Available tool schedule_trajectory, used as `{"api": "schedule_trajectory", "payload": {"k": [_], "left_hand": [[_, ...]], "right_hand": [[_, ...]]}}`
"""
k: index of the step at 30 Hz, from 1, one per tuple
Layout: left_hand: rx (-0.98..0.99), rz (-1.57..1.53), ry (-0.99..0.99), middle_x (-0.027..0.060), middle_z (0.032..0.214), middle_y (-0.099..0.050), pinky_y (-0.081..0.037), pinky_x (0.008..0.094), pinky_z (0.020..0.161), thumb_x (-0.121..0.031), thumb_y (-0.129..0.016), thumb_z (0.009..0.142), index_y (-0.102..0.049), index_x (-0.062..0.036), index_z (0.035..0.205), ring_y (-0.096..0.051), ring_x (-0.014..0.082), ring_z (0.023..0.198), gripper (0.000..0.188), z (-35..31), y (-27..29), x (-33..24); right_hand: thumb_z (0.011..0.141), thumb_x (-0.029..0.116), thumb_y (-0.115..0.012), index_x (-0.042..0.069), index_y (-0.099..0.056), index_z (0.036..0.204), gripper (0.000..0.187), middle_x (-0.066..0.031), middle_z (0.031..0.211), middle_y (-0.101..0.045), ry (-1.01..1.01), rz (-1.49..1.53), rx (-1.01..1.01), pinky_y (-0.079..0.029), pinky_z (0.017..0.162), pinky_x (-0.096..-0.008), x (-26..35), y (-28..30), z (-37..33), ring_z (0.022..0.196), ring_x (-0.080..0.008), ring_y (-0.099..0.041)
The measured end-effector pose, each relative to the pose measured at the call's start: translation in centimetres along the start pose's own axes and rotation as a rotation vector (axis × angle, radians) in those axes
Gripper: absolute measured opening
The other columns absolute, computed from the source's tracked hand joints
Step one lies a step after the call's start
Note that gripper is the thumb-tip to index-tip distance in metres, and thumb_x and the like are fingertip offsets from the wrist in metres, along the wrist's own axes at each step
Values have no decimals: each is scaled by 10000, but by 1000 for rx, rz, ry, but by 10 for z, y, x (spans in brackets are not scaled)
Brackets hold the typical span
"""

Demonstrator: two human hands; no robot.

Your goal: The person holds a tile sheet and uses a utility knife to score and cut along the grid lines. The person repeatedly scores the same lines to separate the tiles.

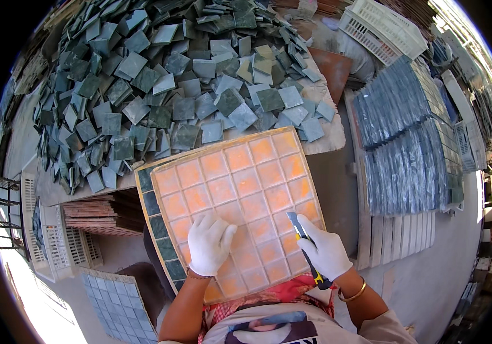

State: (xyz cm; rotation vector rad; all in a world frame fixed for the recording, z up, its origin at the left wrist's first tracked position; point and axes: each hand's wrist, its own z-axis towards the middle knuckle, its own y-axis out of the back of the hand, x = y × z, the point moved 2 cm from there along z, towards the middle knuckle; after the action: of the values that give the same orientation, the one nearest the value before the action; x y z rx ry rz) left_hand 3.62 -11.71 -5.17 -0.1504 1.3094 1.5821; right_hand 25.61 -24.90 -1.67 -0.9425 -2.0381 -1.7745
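"So, what do the right fingers (309,226) have?"

"They're clamped on a yellow-and-black utility knife (316,276), blade pointing away from the body; the glove hides part of its handle."

"And the left fingers (201,221)?"

"Curled over the orange gridded tray (240,189), thumb apart. Whether they pinch anything, I can't tell; the back of the hand blocks it."

"So the tray's beneath both?"

"Yes, spreading beyond them. Just left of the left fingers, a second tray (161,226) peeks out, mostly covered, showing green tiles along one side."

"Farther off?"

"Beyond the fingers, loose stone tiles (168,86) bury most of a worktop (332,137), the heap cut off above. Right of the right fingers, glare blurs film-wrapped tile stacks (403,163)."
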Motion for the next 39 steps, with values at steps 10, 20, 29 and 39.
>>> {"api": "schedule_trajectory", "payload": {"k": [10,20,29,39], "left_hand": [[17,27,7,98,679,-517,-417,409,605,-83,-698,737,-568,-52,680,-514,309,662,146,2,-1,-2],[-5,24,11,106,688,-513,-419,409,612,-65,-682,736,-573,-53,681,-511,316,670,123,-1,-4,1],[-25,-21,42,104,686,-518,-409,396,615,-42,-630,745,-573,-42,684,-518,292,672,84,1,-3,-3],[35,-83,201,87,753,-564,-440,357,647,-57,-672,733,-615,-47,791,-548,267,708,81,4,0,-6]], "right_hand": [[890,218,-614,127,-439,1388,536,-243,842,-628,-62,8,15,-491,658,-453,16,-26,15,752,-402,-630],[897,200,-599,106,-408,1406,552,-251,801,-613,-112,19,38,-476,644,-446,21,-33,9,722,-396,-621],[893,229,-592,150,-439,1383,520,-189,813,-641,-26,-45,-92,-490,632,-457,-12,0,18,709,-366,-629],[901,270,-574,176,-440,1385,510,-169,764,-618,-11,-49,-34,-469,593,-455,-12,-9,19,670,-353,-615]]}}
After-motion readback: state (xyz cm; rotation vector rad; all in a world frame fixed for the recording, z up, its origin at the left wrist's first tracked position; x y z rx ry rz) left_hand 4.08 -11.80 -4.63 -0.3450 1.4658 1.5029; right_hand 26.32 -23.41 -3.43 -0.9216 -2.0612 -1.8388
